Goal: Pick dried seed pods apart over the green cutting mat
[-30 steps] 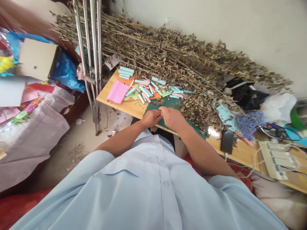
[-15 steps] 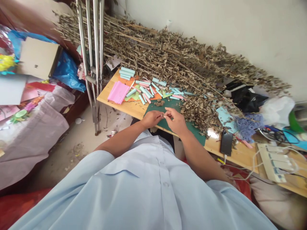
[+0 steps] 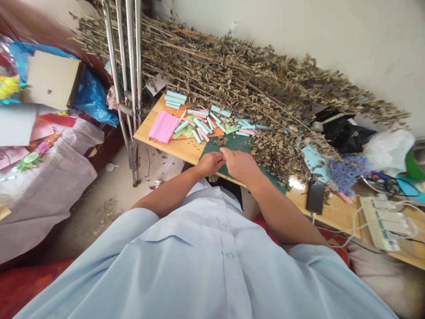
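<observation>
Centre of frame: the left hand (image 3: 210,163) and right hand (image 3: 241,166) are held over a green mat (image 3: 236,144), close together and touching at the fingertips. The fingers (image 3: 224,152) of both hands converge there; whether they are clamped on an item cannot be determined, as anything between them is hidden or too small to tell.

The mat lies on a wooden surface (image 3: 179,148). Leaf crumbs (image 3: 221,141) sit on the mat just above the hands. Upper centre, light blue and pink paper rolls (image 3: 201,125) lie scattered beyond the mat, on orange paper (image 3: 215,132), beside a pink paper stack (image 3: 162,126).

Dried branches (image 3: 232,75) are heaped along the wall, behind and partly over the surface. Right of the mat are a phone (image 3: 315,196) and blue yarn (image 3: 348,173). Lower right, markings on a power strip (image 3: 381,223) are too small to read. Upper left, crutches (image 3: 128,75) stand upright.
</observation>
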The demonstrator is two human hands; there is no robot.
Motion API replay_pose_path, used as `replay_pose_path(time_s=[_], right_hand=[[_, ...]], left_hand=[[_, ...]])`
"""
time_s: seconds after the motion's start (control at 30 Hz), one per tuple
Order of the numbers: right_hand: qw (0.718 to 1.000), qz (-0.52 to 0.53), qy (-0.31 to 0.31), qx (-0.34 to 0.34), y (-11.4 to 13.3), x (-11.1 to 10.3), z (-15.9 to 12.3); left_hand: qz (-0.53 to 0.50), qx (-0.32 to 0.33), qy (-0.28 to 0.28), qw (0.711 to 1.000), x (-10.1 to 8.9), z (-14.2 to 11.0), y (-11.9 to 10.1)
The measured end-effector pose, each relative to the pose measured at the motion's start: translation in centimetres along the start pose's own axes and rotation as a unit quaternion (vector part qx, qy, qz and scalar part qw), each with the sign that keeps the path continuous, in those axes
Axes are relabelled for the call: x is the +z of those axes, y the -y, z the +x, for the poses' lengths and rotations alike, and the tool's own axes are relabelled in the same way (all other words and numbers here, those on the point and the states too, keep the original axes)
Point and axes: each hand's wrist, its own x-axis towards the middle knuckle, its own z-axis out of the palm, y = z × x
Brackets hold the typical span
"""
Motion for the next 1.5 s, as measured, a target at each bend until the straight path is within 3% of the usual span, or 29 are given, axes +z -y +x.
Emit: replay_pose_path(time_s=[0.13, 0.3, 0.4, 0.5, 0.57, 0.67, 0.93, 1.1, 1.3, 1.5], right_hand=[[0.996, -0.075, 0.049, -0.026, 1.4, -1.2, 0.0], [0.997, -0.048, 0.047, -0.037, 1.7, -1.5, -0.3], [0.999, 0.039, -0.008, 0.022, -0.1, -1.0, -0.5], [0.974, 0.176, -0.106, 0.092, -2.1, -0.2, -0.7], [0.954, 0.259, -0.125, 0.087, -2.8, 0.5, -0.8], [0.941, 0.318, -0.105, 0.048, -2.6, 1.6, -0.9], [0.942, 0.282, -0.163, 0.078, -1.5, 3.6, -0.7], [0.935, 0.288, -0.182, 0.098, -1.5, 3.6, -0.9], [0.945, 0.265, -0.190, 0.040, -1.8, 2.2, -1.6], [0.960, 0.215, -0.180, 0.008, -1.9, 2.7, -2.1]], left_hand=[[0.010, 0.007, -0.001, 1.000, 0.4, 0.0, 0.5], [0.019, -0.002, 0.006, 1.000, 0.4, -0.1, 0.4], [0.013, -0.011, 0.002, 1.000, 0.1, -0.1, -0.1], [0.001, -0.006, -0.004, 1.000, -0.1, -0.1, -0.4], [-0.001, 0.000, -0.001, 1.000, -0.2, -0.1, -0.4], [0.005, 0.011, 0.007, 1.000, -0.3, -0.1, -0.3], [-0.041, -0.009, 0.000, 0.999, -0.6, -0.2, -0.6], [-0.035, -0.011, -0.007, 0.999, -0.2, -0.2, -0.4], [-0.026, -0.003, -0.007, 1.000, 0.0, -0.2, -0.4], [-0.033, 0.000, -0.007, 0.999, -0.3, -0.1, -0.7]])
